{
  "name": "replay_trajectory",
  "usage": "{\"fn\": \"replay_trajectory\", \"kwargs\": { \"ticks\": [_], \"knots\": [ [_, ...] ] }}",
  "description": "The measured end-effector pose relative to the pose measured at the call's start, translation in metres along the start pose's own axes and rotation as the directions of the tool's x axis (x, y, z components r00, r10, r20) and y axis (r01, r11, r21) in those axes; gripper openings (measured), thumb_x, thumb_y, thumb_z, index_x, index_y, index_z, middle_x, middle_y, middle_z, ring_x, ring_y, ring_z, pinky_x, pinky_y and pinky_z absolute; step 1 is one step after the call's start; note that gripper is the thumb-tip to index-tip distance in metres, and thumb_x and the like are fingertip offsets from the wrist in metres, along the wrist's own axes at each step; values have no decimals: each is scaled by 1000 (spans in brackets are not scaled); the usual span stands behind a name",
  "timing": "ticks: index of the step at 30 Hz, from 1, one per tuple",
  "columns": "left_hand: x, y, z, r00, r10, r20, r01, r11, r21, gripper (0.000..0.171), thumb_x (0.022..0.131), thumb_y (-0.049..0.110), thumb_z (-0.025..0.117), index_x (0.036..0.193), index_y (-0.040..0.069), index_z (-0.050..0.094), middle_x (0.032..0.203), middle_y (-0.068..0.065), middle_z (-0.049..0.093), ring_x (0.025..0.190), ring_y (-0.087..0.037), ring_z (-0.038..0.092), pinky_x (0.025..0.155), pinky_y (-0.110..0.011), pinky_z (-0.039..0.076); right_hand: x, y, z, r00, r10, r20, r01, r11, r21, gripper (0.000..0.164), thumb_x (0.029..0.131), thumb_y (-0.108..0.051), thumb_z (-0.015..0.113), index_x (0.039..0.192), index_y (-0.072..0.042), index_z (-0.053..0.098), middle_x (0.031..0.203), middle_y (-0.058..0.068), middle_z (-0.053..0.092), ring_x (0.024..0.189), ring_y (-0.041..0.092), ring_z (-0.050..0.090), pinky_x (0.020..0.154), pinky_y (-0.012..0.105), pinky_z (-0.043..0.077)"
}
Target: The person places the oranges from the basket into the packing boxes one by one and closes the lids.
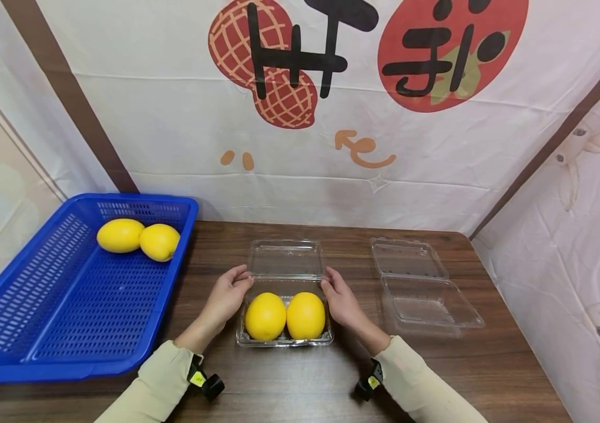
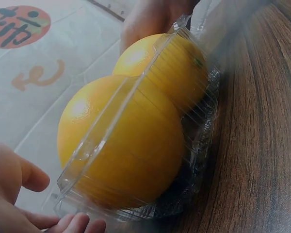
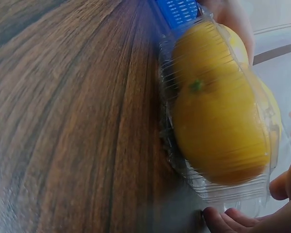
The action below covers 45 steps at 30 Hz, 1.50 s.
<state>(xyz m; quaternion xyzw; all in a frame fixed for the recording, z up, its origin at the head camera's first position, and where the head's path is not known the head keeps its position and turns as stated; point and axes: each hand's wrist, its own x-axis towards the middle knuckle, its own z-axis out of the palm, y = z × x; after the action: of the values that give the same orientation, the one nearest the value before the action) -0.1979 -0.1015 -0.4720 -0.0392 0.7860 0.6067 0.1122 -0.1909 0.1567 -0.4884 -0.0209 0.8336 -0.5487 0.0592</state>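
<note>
In the head view a clear plastic clamshell box (image 1: 285, 343) stands on the table, its hinged lid (image 1: 286, 258) laid back. Two large yellow citrus-like fruits, a left fruit (image 1: 265, 316) and a right fruit (image 1: 306, 315), fill its base side by side. My left hand (image 1: 227, 294) is at the box's back left corner, fingertips (image 2: 78, 224) against its edge and thumb held apart. At the opposite corner is my right hand (image 1: 343, 299), its fingertips (image 3: 217, 218) by the box's side. Neither hand visibly pinches the plastic.
A blue slotted basket (image 1: 175, 294) stands at the left, with a yellow fruit (image 1: 121, 235) and another yellow fruit (image 1: 160, 242) at its back. A second clear clamshell box (image 1: 432, 299) lies unfolded at the right. A printed cloth (image 1: 173, 117) hangs behind the wooden table (image 1: 289, 388).
</note>
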Motion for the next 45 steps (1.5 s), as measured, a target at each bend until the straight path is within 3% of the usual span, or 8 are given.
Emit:
{"fn": "replay_trajectory", "kwargs": {
  "ticks": [14,24,33,45],
  "knots": [
    [2,-5,0,1000,31,-4,-31,999,8,55,105,9,49,153,-11,31,149,-30,43,135,-42,46,111,-52,40,2,-1,1,997,81,13,-82,993,82,51,110,-12,39,156,8,26,153,30,41,143,43,38,115,56,33],
    [2,-4,1,1000,8,-8,-9,999,-51,55,105,11,50,153,-8,32,150,-29,42,136,-40,45,111,-52,40,2,1,1,995,97,8,-97,991,91,53,111,-21,39,156,5,29,153,30,40,139,44,42,110,56,39],
    [1,0,3,998,35,-46,-39,997,-72,54,105,12,51,152,-9,34,145,-30,45,132,-39,47,109,-49,40,4,2,0,998,53,-40,-49,994,97,49,111,-19,41,152,7,36,146,28,49,126,40,54,98,51,50],
    [3,0,6,994,42,-103,-52,994,-97,50,105,10,51,149,-9,39,143,-29,49,127,-36,51,103,-43,46,9,2,-1,996,7,-87,7,987,161,41,110,-12,42,146,8,43,138,27,55,120,36,55,93,45,52]
  ]
}}
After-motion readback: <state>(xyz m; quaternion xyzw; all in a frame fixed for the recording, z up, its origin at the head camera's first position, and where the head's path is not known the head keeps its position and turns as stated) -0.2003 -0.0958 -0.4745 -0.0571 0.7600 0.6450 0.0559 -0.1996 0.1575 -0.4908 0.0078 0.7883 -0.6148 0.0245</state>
